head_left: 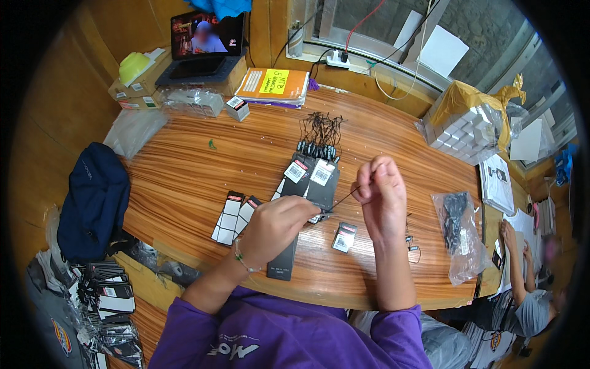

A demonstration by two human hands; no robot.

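i see my right hand (382, 195) pinching a thin black string (344, 198) at frame centre; it slants down-left to the black tag (319, 190) my left hand (276, 224) grips, nearer.

1. We note the table (184, 178): wood, striped grain, smooth with a slight sheen.
2. Hang tags (310, 178): matt black card with white paper labels.
3. Cord (344, 198): thin dark string.
4. Bag (461, 237): clear glossy plastic, crinkled.
5. Backpack (92, 200): matt navy cloth.
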